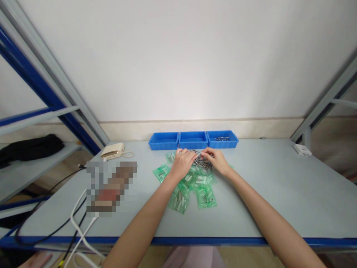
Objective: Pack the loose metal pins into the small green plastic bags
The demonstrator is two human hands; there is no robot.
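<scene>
Both my hands rest on a heap of small metal pins in the middle of the grey table. My left hand lies over the left side of the heap with its fingers curled down onto the pins. My right hand is at the right side, its fingers bent and pinched together at the pins; what they hold is too small to make out. Several green plastic bags with pins inside lie under and in front of my hands.
Three blue trays stand in a row behind the heap; the right one holds some pins. A cream power strip lies at the left, with white and black cables running to the front edge. A white object sits far right.
</scene>
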